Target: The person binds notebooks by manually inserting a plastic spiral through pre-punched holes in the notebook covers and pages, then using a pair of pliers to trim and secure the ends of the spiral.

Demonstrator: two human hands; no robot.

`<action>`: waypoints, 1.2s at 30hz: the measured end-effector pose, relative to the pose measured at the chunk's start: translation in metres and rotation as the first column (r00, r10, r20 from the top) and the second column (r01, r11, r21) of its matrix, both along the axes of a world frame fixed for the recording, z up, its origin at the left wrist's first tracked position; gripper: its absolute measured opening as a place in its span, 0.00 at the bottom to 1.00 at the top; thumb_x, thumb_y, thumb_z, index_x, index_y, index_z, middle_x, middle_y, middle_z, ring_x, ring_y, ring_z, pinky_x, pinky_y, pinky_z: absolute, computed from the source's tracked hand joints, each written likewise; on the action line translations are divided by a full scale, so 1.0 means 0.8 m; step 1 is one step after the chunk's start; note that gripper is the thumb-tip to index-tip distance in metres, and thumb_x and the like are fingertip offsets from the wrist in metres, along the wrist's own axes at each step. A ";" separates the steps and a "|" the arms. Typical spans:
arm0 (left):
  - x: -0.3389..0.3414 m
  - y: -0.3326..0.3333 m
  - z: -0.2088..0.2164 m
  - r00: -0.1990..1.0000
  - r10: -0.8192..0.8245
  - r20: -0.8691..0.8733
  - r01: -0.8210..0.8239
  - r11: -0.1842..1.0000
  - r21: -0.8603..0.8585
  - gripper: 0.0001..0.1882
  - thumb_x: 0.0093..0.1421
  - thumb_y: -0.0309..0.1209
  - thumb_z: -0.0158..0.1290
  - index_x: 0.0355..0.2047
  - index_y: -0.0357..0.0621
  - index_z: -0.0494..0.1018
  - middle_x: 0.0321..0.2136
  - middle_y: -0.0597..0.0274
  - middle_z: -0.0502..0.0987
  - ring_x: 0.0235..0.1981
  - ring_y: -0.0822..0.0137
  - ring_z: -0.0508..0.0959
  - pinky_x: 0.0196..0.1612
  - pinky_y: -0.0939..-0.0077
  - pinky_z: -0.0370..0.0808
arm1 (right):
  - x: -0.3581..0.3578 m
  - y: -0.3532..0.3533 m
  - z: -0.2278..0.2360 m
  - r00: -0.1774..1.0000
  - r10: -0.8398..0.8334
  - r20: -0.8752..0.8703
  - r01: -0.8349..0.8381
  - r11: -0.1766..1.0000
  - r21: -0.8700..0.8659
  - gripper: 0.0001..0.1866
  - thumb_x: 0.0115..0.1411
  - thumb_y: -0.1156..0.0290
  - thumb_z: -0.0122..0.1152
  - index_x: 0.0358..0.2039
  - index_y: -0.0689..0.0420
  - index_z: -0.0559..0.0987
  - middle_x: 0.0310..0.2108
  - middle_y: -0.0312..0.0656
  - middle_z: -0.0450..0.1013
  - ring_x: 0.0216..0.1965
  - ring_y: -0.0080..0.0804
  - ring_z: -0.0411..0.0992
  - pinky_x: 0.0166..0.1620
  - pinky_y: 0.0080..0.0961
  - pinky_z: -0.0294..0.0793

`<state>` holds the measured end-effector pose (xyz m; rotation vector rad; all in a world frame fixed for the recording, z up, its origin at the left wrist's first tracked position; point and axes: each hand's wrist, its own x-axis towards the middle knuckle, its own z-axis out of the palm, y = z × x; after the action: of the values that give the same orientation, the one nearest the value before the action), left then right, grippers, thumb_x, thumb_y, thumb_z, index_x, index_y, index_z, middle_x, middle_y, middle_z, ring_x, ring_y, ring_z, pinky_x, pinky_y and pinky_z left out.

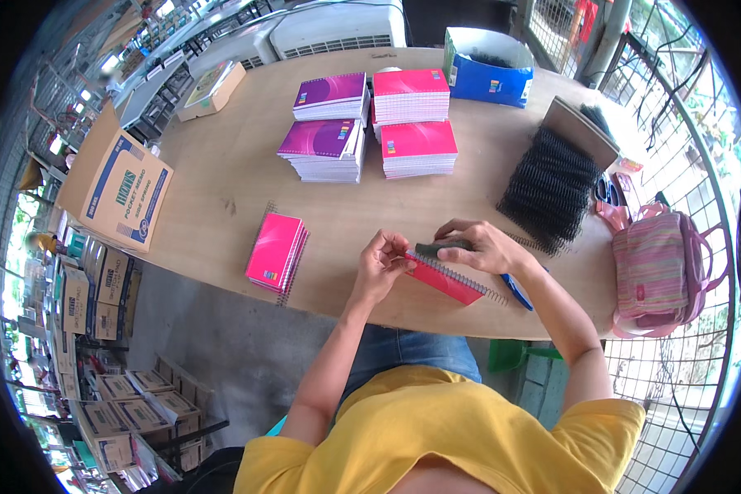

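1 pink notebook [446, 282], left hand [380, 265] pinching | 1 dark-green piece [425, 249], right hand [484, 247] gripping | 2 purple stacks [317, 138]

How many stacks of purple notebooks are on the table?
2: a rear purple stack and a nearer purple stack, both just left of tall pink stacks. Others may be hidden.

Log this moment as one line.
left grip: pinching pink notebook by one end; right grip: holding dark green pad at notebook's spiral; nearby: black coils right, blue box beyond
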<state>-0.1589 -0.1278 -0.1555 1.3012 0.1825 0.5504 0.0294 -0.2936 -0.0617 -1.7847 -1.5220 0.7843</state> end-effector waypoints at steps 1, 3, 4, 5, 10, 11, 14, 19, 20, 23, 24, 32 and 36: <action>0.002 0.001 0.002 1.000 -0.002 0.014 0.002 1.000 0.003 0.20 0.55 0.12 0.63 0.43 0.43 0.69 0.36 0.67 0.76 0.40 0.75 0.78 0.43 0.79 0.82 | 0.004 0.002 0.007 1.000 -0.030 -0.004 0.029 0.998 -0.048 0.28 0.65 0.48 0.58 0.46 0.64 0.84 0.51 0.47 0.77 0.51 0.45 0.76 0.56 0.34 0.72; 0.001 0.003 0.007 0.999 -0.018 0.029 0.019 1.000 -0.019 0.21 0.55 0.12 0.63 0.43 0.44 0.68 0.36 0.66 0.76 0.40 0.74 0.78 0.42 0.78 0.82 | 0.002 0.000 0.005 0.949 -0.020 -0.314 0.029 0.999 0.023 0.29 0.65 0.48 0.57 0.46 0.65 0.84 0.52 0.48 0.77 0.51 0.47 0.76 0.56 0.35 0.72; -0.002 0.000 0.009 0.999 -0.024 0.031 0.025 0.999 -0.036 0.21 0.55 0.13 0.63 0.44 0.44 0.68 0.36 0.66 0.76 0.40 0.74 0.78 0.42 0.78 0.82 | -0.001 -0.001 0.002 0.886 -0.007 -0.464 0.035 0.998 0.051 0.29 0.66 0.48 0.57 0.45 0.65 0.84 0.52 0.49 0.77 0.51 0.48 0.76 0.56 0.36 0.72; -0.002 -0.002 0.010 1.000 -0.024 0.012 0.025 0.999 -0.041 0.22 0.55 0.13 0.63 0.44 0.44 0.67 0.36 0.66 0.76 0.39 0.74 0.78 0.42 0.78 0.82 | -0.005 0.004 0.009 0.982 0.002 -0.188 0.001 1.000 0.018 0.30 0.66 0.47 0.57 0.46 0.66 0.83 0.54 0.48 0.76 0.52 0.45 0.76 0.57 0.35 0.72; -0.001 -0.001 0.019 1.000 -0.026 -0.003 0.026 0.999 -0.035 0.23 0.55 0.14 0.64 0.45 0.45 0.66 0.36 0.65 0.76 0.38 0.74 0.78 0.40 0.79 0.82 | 0.006 0.005 -0.012 0.989 -0.073 -0.132 0.085 0.992 0.089 0.28 0.65 0.46 0.58 0.50 0.59 0.83 0.53 0.48 0.75 0.52 0.47 0.75 0.57 0.35 0.72; -0.002 -0.002 0.018 1.000 -0.017 -0.006 0.017 0.999 -0.041 0.23 0.55 0.14 0.64 0.46 0.45 0.66 0.36 0.65 0.76 0.38 0.74 0.78 0.41 0.79 0.82 | 0.004 0.009 -0.006 0.995 -0.096 -0.022 0.098 0.989 0.115 0.28 0.65 0.46 0.59 0.50 0.57 0.83 0.52 0.48 0.75 0.52 0.47 0.75 0.57 0.36 0.72; -0.004 -0.002 0.025 1.000 0.008 -0.022 -0.010 0.997 -0.076 0.26 0.55 0.15 0.64 0.50 0.45 0.66 0.37 0.63 0.76 0.38 0.74 0.79 0.42 0.79 0.81 | 0.012 0.001 -0.011 0.940 -0.200 0.277 0.118 0.951 0.287 0.27 0.60 0.49 0.66 0.55 0.51 0.81 0.53 0.50 0.73 0.55 0.53 0.70 0.58 0.42 0.71; -0.029 -0.002 0.052 0.997 0.078 -0.025 -0.080 0.994 -0.080 0.37 0.57 0.14 0.63 0.63 0.46 0.61 0.46 0.51 0.80 0.41 0.73 0.79 0.43 0.80 0.80 | -0.031 -0.113 -0.031 0.644 -0.554 0.527 0.490 0.828 0.272 0.29 0.54 0.60 0.71 0.55 0.57 0.76 0.53 0.49 0.71 0.55 0.53 0.67 0.58 0.50 0.65; -0.027 -0.003 0.056 0.997 0.070 -0.037 -0.073 0.995 -0.067 0.37 0.58 0.16 0.63 0.64 0.46 0.60 0.46 0.50 0.80 0.40 0.74 0.79 0.43 0.80 0.80 | -0.050 -0.131 -0.046 0.557 -0.579 0.596 0.537 0.798 0.274 0.27 0.55 0.62 0.70 0.54 0.58 0.76 0.52 0.49 0.71 0.54 0.51 0.67 0.58 0.52 0.63; -0.029 -0.006 0.062 0.996 0.061 -0.069 -0.065 0.996 -0.055 0.37 0.60 0.19 0.62 0.67 0.46 0.58 0.47 0.46 0.81 0.38 0.76 0.79 0.43 0.80 0.78 | -0.064 -0.147 -0.072 0.497 -0.574 0.651 0.534 0.793 0.292 0.28 0.54 0.66 0.69 0.56 0.57 0.75 0.50 0.48 0.71 0.54 0.50 0.68 0.59 0.56 0.61; -0.031 -0.008 0.061 0.995 0.068 -0.075 -0.073 0.995 -0.061 0.37 0.60 0.19 0.62 0.67 0.45 0.58 0.46 0.46 0.82 0.38 0.76 0.79 0.43 0.80 0.77 | -0.062 -0.151 -0.072 0.477 -0.605 0.638 0.518 0.780 0.352 0.28 0.54 0.66 0.70 0.56 0.57 0.75 0.50 0.48 0.71 0.54 0.50 0.68 0.59 0.55 0.61; -0.028 -0.021 0.084 0.983 0.087 -0.160 -0.092 0.995 -0.027 0.36 0.60 0.18 0.61 0.66 0.44 0.60 0.41 0.50 0.84 0.35 0.78 0.79 0.36 0.86 0.75 | -0.032 -0.050 0.070 0.675 -0.331 0.659 -0.107 0.840 0.532 0.27 0.48 0.65 0.73 0.49 0.57 0.79 0.43 0.44 0.74 0.45 0.41 0.74 0.52 0.44 0.71; -0.033 -0.023 0.086 0.977 0.107 -0.185 -0.108 0.994 0.004 0.35 0.59 0.18 0.61 0.66 0.43 0.61 0.38 0.55 0.84 0.36 0.78 0.80 0.34 0.86 0.74 | -0.028 -0.012 0.090 0.471 -0.245 0.847 -0.390 0.803 0.450 0.21 0.50 0.64 0.68 0.45 0.56 0.82 0.42 0.34 0.75 0.47 0.32 0.73 0.56 0.47 0.66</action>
<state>-0.1850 -0.1463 -0.0863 1.3423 0.4099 0.5199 0.0069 -0.3029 0.0102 -1.6274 -2.1587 -0.7849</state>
